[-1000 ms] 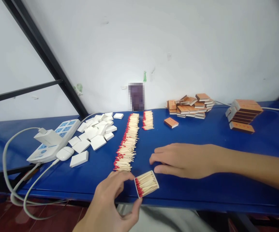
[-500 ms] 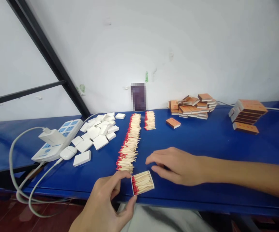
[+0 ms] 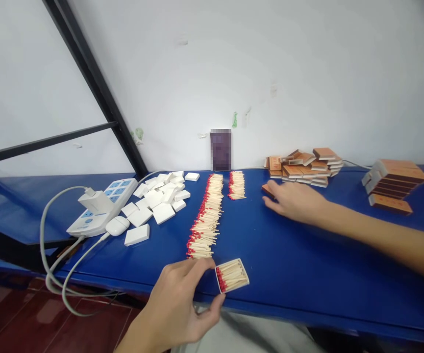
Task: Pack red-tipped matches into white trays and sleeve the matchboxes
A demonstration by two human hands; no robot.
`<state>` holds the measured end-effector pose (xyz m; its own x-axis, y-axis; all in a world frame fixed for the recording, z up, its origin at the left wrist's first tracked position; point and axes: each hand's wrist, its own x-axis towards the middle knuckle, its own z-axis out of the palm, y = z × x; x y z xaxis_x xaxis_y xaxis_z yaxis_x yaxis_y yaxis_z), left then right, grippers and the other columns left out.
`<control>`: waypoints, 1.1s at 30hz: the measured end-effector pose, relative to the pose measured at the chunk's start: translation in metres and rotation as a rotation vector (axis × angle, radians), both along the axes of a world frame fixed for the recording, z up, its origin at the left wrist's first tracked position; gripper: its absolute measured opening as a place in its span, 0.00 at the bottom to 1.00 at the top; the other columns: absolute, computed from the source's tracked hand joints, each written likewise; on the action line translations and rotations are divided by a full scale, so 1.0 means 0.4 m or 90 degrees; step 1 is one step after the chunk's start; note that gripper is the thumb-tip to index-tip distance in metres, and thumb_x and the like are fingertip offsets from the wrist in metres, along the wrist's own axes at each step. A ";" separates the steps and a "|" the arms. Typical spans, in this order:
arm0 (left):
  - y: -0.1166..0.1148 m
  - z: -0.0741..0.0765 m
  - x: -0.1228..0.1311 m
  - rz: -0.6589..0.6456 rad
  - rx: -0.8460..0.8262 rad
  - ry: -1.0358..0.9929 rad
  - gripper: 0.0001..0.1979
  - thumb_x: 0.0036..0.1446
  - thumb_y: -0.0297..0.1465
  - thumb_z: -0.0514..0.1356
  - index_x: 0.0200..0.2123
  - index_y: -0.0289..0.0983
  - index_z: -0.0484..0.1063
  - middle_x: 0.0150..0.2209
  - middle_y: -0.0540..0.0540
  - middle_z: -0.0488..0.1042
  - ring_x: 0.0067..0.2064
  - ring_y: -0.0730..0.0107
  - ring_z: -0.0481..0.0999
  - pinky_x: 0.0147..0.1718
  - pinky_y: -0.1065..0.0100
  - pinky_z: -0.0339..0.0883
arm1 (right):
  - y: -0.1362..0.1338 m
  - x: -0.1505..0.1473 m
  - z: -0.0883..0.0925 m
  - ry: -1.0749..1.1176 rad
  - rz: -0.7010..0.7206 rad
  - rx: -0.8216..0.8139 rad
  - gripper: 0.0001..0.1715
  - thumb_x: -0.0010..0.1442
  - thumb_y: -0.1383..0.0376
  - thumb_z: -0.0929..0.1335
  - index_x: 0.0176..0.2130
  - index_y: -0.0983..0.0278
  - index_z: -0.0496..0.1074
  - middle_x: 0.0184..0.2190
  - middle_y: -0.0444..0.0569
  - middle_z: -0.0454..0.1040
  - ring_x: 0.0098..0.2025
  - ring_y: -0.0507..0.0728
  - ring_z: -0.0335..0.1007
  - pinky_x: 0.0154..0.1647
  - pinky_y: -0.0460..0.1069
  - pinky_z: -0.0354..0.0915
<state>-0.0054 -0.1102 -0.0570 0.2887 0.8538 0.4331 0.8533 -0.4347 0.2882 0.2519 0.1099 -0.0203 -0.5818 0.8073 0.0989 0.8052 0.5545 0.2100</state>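
Between the thumb and fingers of my left hand [image 3: 182,296] is a white matchbox tray [image 3: 249,282] full of red-headed matches, held near the front edge of the table. My right hand [image 3: 296,202] reaches out over the table and has its thumb and fingers around a single orange matchbox sleeve [image 3: 266,189], which they partly cover. A long row of loose matches [image 3: 207,215] lies just beyond the left hand. To its right is a shorter row of matches [image 3: 237,185].
White matchbox trays [image 3: 155,198] are heaped on the left, beside a power strip [image 3: 103,206] with plugs and cables. Orange sleeves [image 3: 296,171] pile up against the wall. Stacked matchboxes [image 3: 395,176] stand at the right. A pixelated dark rectangle [image 3: 221,149] leans by the wall.
My right hand has moved away from the filled tray, forward and right, and closed on the lone orange sleeve. The left hand still holds the tray. The view has shifted slightly left.
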 end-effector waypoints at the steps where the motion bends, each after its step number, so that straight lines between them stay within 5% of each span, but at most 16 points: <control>1: -0.001 0.000 0.001 0.001 -0.001 0.000 0.18 0.54 0.32 0.64 0.48 0.40 0.65 0.23 0.55 0.65 0.22 0.70 0.66 0.25 0.69 0.64 | 0.019 0.010 -0.005 0.001 -0.021 0.020 0.23 0.70 0.55 0.57 0.51 0.71 0.65 0.36 0.62 0.76 0.34 0.66 0.75 0.28 0.51 0.56; 4: -0.002 0.001 0.002 0.003 -0.004 -0.004 0.18 0.54 0.32 0.63 0.48 0.40 0.65 0.24 0.54 0.68 0.23 0.69 0.69 0.27 0.68 0.65 | 0.058 0.032 -0.030 -0.005 -0.050 0.098 0.26 0.69 0.53 0.56 0.53 0.70 0.63 0.48 0.68 0.72 0.36 0.69 0.75 0.27 0.51 0.55; 11: -0.005 0.020 -0.007 -0.013 -0.057 0.004 0.18 0.53 0.29 0.61 0.48 0.40 0.66 0.31 0.49 0.73 0.30 0.65 0.74 0.31 0.66 0.69 | 0.077 0.041 -0.039 0.028 0.052 0.009 0.16 0.69 0.57 0.57 0.42 0.65 0.66 0.42 0.56 0.74 0.38 0.62 0.73 0.32 0.51 0.55; 20: -0.009 0.036 -0.027 -0.009 -0.042 0.072 0.19 0.55 0.33 0.63 0.50 0.42 0.66 0.38 0.47 0.76 0.39 0.58 0.77 0.41 0.59 0.71 | -0.052 -0.018 -0.027 0.058 0.283 -0.123 0.09 0.62 0.60 0.62 0.32 0.62 0.61 0.32 0.47 0.71 0.28 0.55 0.64 0.29 0.50 0.45; 23: -0.008 0.041 -0.051 -0.008 -0.067 0.038 0.21 0.57 0.35 0.61 0.54 0.42 0.64 0.30 0.52 0.71 0.32 0.65 0.74 0.34 0.66 0.69 | -0.079 -0.026 -0.028 0.079 0.330 -0.162 0.08 0.60 0.61 0.63 0.32 0.62 0.60 0.31 0.46 0.69 0.27 0.54 0.61 0.29 0.50 0.44; 28: 0.006 0.026 -0.090 0.064 -0.080 -0.016 0.06 0.66 0.31 0.53 0.44 0.40 0.68 0.23 0.57 0.56 0.22 0.74 0.62 0.23 0.73 0.56 | -0.077 -0.026 -0.031 0.124 0.341 -0.196 0.10 0.59 0.62 0.63 0.29 0.61 0.56 0.29 0.44 0.66 0.27 0.53 0.58 0.29 0.49 0.45; 33: 0.019 0.005 -0.086 0.048 -0.043 -0.014 0.06 0.65 0.30 0.55 0.42 0.39 0.72 0.24 0.55 0.63 0.24 0.74 0.63 0.25 0.72 0.56 | -0.075 -0.032 -0.033 0.148 0.330 -0.206 0.10 0.58 0.63 0.63 0.29 0.61 0.55 0.29 0.44 0.65 0.28 0.53 0.57 0.30 0.49 0.46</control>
